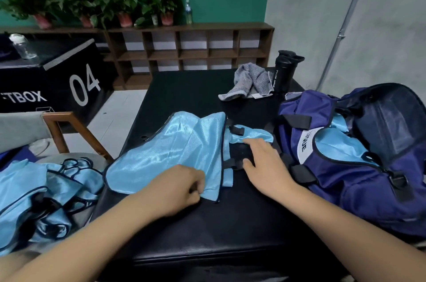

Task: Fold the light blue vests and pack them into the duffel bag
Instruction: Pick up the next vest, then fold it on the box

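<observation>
A light blue vest [175, 152] with dark trim lies spread on the black table [230, 224]. My left hand [177, 189] pinches its near edge between thumb and fingers. My right hand [265, 164] rests flat, fingers apart, on the table beside the vest's black side straps, touching a light blue strip. To the right stands the open navy duffel bag [345, 180], with light blue fabric showing inside it. A heap of further light blue vests [39, 196] lies at the left on a chair.
A grey striped towel [249, 83] and a black sport bottle [284, 72] sit at the table's far end. A wooden chair [66, 129] stands left of the table. Behind are a black box marked 04 [69, 83] and a shelf with plants.
</observation>
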{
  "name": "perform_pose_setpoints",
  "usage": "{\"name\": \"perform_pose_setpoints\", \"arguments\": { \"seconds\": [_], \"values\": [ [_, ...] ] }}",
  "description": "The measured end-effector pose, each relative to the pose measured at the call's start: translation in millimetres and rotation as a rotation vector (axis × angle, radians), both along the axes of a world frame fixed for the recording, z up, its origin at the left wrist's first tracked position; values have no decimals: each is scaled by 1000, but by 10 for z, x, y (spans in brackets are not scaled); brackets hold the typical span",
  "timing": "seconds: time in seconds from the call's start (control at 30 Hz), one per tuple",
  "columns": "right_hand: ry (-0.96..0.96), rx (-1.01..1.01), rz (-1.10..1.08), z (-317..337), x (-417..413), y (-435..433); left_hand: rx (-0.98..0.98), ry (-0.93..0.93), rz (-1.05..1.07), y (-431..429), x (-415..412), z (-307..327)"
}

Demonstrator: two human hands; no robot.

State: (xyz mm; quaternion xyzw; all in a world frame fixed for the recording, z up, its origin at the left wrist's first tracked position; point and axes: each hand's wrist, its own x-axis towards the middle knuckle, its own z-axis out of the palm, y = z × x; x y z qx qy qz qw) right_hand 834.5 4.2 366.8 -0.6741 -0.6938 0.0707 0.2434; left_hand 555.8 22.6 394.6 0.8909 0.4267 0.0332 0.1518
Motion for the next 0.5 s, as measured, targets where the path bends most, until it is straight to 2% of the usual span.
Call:
{"name": "perform_pose_setpoints", "arguments": {
  "seconds": [0.07,0.17,0.37,0.5],
  "values": [
    [-89,-12,-51,7,98,79,-91,32,62,48,-157,70],
    [-117,12,-126,-10,188,199,-140,50,167,156,-374,134],
    [-237,-41,-177,-43,161,328,49,190,327,245,-606,121],
    [-299,-76,-78,56,-8,217,116,28,286,82,-479,65]
  ]
}}
